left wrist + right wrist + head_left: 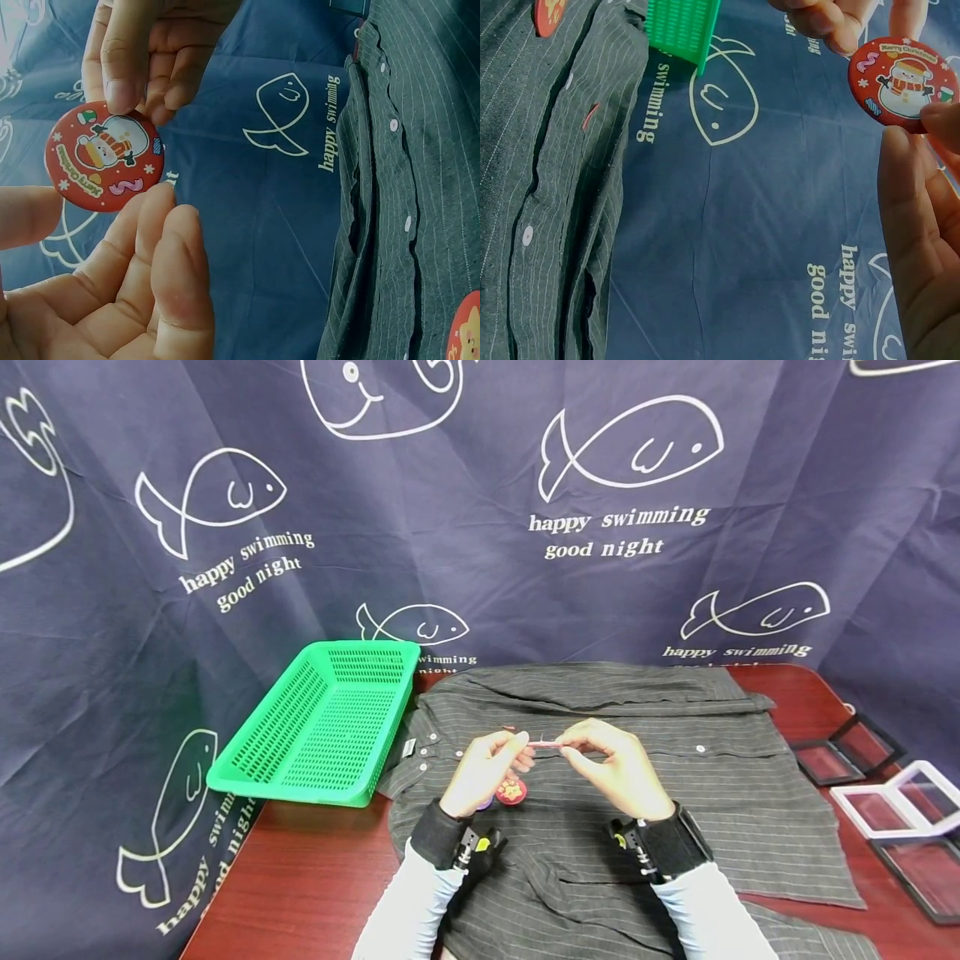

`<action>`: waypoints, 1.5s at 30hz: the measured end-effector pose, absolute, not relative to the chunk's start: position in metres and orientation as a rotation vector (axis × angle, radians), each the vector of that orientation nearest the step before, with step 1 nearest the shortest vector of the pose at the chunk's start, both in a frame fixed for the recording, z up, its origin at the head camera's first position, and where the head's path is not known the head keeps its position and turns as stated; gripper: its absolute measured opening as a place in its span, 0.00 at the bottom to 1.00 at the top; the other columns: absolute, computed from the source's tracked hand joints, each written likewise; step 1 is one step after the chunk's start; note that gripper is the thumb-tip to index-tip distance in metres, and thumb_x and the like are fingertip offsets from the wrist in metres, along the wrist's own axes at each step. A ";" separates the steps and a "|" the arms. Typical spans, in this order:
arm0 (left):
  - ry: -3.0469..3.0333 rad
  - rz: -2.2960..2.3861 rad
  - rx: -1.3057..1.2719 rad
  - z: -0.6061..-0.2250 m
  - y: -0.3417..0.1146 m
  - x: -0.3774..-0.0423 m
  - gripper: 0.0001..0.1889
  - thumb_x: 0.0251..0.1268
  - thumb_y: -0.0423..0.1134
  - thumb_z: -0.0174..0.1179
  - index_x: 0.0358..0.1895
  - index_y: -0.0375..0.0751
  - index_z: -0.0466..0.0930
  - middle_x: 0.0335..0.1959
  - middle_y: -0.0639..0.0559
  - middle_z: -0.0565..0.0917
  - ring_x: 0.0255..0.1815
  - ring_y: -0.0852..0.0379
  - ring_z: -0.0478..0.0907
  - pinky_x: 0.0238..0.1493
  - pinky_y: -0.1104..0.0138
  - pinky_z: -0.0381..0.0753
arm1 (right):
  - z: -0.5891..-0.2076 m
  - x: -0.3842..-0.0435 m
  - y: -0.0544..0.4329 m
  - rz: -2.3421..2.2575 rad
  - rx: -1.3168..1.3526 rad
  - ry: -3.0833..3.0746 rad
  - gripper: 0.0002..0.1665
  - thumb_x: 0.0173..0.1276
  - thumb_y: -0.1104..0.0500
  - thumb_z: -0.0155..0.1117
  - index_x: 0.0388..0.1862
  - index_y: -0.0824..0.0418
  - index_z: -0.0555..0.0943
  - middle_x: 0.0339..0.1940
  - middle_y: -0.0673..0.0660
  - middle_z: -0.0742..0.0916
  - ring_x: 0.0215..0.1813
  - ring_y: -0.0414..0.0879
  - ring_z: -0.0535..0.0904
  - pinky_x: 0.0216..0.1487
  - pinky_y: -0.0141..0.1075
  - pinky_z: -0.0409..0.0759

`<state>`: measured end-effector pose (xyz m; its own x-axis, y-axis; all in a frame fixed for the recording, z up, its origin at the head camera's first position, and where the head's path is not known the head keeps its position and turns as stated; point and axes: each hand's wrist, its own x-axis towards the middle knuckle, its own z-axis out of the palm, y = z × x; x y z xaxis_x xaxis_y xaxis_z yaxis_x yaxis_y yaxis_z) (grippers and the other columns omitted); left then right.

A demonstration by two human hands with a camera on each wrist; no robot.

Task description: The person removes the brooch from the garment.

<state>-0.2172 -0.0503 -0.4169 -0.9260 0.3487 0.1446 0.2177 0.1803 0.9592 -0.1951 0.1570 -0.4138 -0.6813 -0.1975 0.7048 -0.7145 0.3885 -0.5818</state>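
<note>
Both hands hold up a round red button badge [105, 156] with a snowman and Merry Christmas lettering, seen edge-on in the head view. My left hand [486, 768] holds it at its rim between thumb and fingertips. My right hand [618, 767] pinches the opposite side, its thumb over the printed face in the right wrist view. Below them a dark pinstriped shirt [637, 852] lies spread out. On the shirt near my left hand are a red badge with a yellow star [512, 791] and a purple round item [485, 803], mostly hidden by that hand.
A green plastic basket [300, 791] stands at the left on the reddish-brown table [300, 877]. White and black frames [873, 793] lie at the right edge. A small thin red piece [590, 116] is on the shirt. A blue fish-print curtain [480, 543] hangs behind.
</note>
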 end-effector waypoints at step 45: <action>2.251 2.064 0.409 -0.415 -0.052 -0.217 0.09 0.66 0.29 0.55 0.38 0.21 0.78 0.21 0.53 0.78 0.23 0.63 0.74 0.26 0.73 0.75 | -0.415 -0.204 0.156 1.420 0.767 -2.120 0.14 0.55 0.77 0.69 0.40 0.65 0.85 0.41 0.60 0.87 0.43 0.42 0.83 0.44 0.24 0.82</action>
